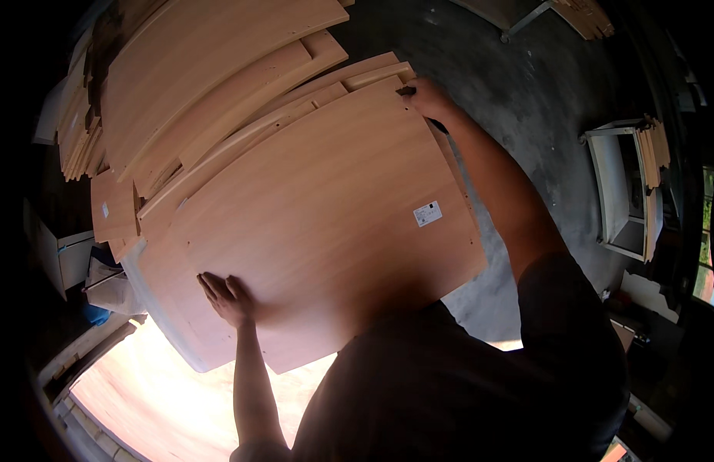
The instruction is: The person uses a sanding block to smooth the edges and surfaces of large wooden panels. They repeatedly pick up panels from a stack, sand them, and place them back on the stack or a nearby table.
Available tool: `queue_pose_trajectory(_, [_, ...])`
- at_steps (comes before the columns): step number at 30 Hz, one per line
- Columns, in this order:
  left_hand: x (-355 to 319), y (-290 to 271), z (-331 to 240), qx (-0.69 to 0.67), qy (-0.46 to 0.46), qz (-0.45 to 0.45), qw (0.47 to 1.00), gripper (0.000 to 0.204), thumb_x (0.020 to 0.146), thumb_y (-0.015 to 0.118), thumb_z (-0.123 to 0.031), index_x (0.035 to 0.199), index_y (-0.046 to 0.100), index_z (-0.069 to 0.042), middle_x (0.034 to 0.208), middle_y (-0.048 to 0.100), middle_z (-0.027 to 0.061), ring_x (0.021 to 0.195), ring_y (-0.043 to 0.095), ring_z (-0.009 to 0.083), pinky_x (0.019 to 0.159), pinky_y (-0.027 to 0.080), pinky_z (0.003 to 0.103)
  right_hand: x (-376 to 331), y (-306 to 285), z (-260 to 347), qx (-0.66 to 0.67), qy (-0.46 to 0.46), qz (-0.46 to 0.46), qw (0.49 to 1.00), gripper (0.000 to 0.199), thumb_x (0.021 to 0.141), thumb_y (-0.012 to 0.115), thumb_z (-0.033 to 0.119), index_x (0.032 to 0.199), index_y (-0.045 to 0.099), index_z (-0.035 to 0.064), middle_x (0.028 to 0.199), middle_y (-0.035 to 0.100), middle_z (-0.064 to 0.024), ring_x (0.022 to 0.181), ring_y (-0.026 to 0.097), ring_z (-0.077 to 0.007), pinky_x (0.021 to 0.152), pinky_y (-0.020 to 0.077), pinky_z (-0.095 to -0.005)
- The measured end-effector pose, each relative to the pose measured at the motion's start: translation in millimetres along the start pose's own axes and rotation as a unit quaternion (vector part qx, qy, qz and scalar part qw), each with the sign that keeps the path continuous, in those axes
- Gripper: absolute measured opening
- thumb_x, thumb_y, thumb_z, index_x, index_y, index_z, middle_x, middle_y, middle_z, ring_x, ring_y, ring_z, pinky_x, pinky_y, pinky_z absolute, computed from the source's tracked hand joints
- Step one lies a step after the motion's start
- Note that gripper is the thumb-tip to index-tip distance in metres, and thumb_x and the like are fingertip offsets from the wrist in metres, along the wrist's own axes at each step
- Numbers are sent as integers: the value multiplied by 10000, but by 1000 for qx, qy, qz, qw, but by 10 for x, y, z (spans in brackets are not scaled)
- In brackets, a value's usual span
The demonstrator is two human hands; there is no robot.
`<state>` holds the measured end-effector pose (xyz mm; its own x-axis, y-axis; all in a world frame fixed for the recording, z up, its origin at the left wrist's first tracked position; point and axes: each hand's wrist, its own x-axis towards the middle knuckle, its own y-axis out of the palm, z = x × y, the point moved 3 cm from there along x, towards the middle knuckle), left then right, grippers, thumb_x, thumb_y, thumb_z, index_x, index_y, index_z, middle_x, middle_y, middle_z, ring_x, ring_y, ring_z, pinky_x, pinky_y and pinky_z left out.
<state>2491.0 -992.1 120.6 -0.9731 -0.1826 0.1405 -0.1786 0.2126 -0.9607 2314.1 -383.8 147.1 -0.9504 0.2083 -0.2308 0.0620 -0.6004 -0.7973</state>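
Note:
A large, light wood-coloured board (326, 192) lies in front of me, its near edge close to my body. It bears a white label (427, 214) toward its right side and small holes near its edges. My left hand (227, 300) rests flat on the board's lower left part, fingers stretched out. At the far right corner, my right hand (428, 102) is closed over the board's edge; its fingertips are partly hidden. Another board (160, 269) shows from beneath at the left.
Beyond the board are stacks of more wooden panels (218, 69). A smaller labelled panel (113, 208) sits at the left. On the right stands a pale metal-framed cart (603, 192) with panels on it, over a dark grey floor (526, 115). Bright light falls at the lower left.

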Motion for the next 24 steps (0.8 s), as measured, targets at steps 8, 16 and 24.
queue_pose_trajectory(8, [-63, 39, 69, -6, 10, -19, 1000, 622, 1005, 403, -352, 1477, 325, 44, 1547, 295, 234, 1402, 335, 399, 1131, 320, 467, 362, -416, 48, -66, -159, 100, 980, 497, 834, 753, 160, 1286, 594, 28, 1147, 614, -136, 1104, 591, -267, 934, 475, -362])
queue_pose_trajectory(16, [-38, -6, 14, -10, 17, -17, 1000, 632, 1017, 388, -389, 1468, 339, 50, 1533, 313, 248, 1398, 340, 409, 1130, 318, 474, 476, -302, -143, -11, -182, 143, 973, 515, 791, 760, 61, 1283, 607, 49, 1257, 562, -109, 1186, 542, -273, 1022, 434, -351])
queue_pose_trajectory(24, [-20, -23, -19, -17, -14, -9, 1000, 606, 1005, 415, -344, 1464, 352, 45, 1528, 322, 251, 1402, 338, 405, 1142, 307, 462, 655, -234, 293, -28, -205, 255, 944, 501, 724, 755, -11, 1212, 643, 14, 1179, 606, -111, 1125, 575, -270, 977, 458, -329])
